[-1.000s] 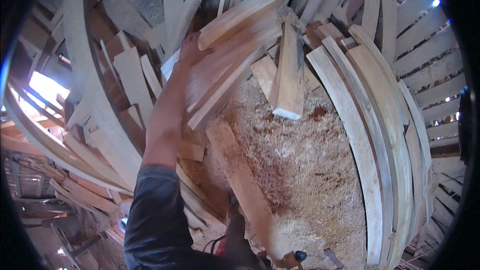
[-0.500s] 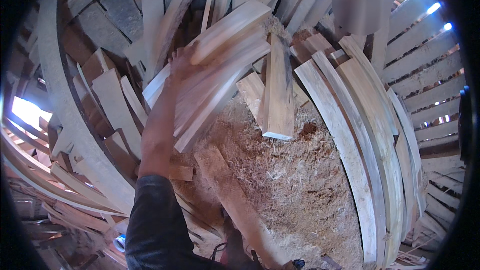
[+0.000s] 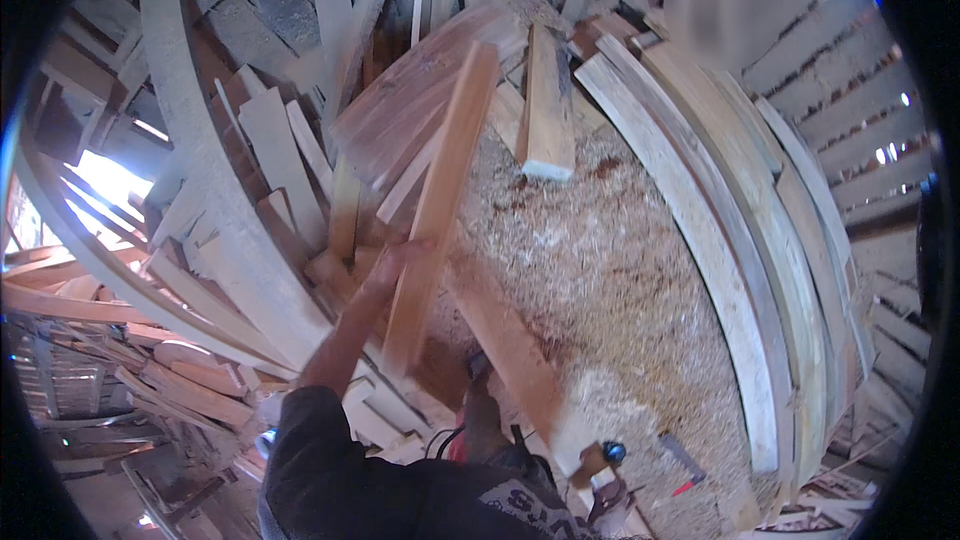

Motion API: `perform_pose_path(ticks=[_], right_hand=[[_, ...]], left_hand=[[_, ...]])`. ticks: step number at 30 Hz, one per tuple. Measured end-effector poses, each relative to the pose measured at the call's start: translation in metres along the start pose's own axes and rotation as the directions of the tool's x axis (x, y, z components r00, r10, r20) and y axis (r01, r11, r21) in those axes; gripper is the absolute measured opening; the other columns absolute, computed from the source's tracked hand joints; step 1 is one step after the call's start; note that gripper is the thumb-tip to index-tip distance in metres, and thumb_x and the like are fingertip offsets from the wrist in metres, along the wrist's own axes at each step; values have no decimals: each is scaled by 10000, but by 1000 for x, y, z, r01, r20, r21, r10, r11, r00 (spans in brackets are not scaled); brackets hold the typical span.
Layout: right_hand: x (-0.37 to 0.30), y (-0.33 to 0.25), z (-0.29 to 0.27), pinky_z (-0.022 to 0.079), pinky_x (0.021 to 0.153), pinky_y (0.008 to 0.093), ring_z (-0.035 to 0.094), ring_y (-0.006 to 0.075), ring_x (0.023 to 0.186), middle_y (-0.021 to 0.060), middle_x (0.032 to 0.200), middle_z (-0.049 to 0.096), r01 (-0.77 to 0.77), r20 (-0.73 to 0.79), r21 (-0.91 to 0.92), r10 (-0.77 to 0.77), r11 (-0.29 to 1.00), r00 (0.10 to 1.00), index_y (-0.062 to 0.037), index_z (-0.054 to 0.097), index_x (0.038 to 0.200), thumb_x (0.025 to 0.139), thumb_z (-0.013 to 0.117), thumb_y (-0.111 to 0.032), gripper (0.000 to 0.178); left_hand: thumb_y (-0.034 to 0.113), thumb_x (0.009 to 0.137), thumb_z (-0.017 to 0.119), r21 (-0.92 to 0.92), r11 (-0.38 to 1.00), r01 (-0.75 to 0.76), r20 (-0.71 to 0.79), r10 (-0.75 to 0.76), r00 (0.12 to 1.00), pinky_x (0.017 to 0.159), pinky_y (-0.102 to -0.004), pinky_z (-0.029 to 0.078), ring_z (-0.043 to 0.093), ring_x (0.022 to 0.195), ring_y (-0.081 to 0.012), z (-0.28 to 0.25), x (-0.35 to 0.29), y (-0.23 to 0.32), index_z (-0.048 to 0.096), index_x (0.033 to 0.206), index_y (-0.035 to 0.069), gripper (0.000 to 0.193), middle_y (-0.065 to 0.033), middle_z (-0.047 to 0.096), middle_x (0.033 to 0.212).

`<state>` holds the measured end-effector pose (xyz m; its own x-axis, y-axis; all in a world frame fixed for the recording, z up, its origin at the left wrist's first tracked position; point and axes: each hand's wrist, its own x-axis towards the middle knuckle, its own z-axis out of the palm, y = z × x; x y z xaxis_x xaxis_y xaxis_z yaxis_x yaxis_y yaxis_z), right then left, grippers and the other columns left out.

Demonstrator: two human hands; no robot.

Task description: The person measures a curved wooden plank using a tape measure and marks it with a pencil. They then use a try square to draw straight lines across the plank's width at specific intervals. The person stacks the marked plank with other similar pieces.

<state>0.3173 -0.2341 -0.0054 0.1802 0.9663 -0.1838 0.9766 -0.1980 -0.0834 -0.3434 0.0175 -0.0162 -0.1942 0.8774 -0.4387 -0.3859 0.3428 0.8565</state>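
Observation:
My left hand (image 3: pixel 405 252) is closed around the lower part of a squared wooden plank (image 3: pixel 452 175), which stands tilted with its top leaning away to the right. Behind it lies a stack of curved boards (image 3: pixel 400 105), blurred by motion. At the lower edge, my right hand (image 3: pixel 612 505) shows only in part, its fingers bent about a small thing with a dark blue round end (image 3: pixel 613 452); its kind is unclear. Below the plank, a long board (image 3: pixel 510 340) slants across the sawdust, near my leg.
Long curved timbers (image 3: pixel 690 230) are stacked on the right. A short thick beam (image 3: pixel 549 110) lies at the far middle. Tall curved timber (image 3: pixel 205 130) and offcuts crowd the left. On the sawdust floor (image 3: pixel 610 290) lies a grey tool with a red tip (image 3: pixel 683 465). A slatted wall rises at right.
My left hand has drawn back toward me from the far stack, with a plank now in its grip. My right hand has come into view at the lower edge. The view has shifted.

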Motion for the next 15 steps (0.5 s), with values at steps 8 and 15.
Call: perform_pose_path(ticks=[8, 15], right_hand=[[13, -65, -54, 442, 1165, 490, 560, 332, 1403, 172, 1497, 601, 162, -18, 946, -452, 282, 892, -11, 514, 1506, 896, 859, -398, 800], [-29, 19, -109, 493, 1056, 384, 630, 257, 1297, 112, 1408, 663, 312, 120, 888, -826, 337, 550, -35, 504, 1512, 786, 942, -302, 889]], left_hand=[[651, 932, 592, -786, 598, -159, 166, 451, 877, 1084, -523, 508, 605, 1288, -367, 148, -212, -117, 418, 1563, -5, 927, -232, 560, 1462], [851, 949, 378, -607, 658, -445, 15, 569, 822, 1211, -625, 369, 457, 1456, -407, 295, -375, -111, 287, 1649, 83, 1043, -230, 429, 1596]])
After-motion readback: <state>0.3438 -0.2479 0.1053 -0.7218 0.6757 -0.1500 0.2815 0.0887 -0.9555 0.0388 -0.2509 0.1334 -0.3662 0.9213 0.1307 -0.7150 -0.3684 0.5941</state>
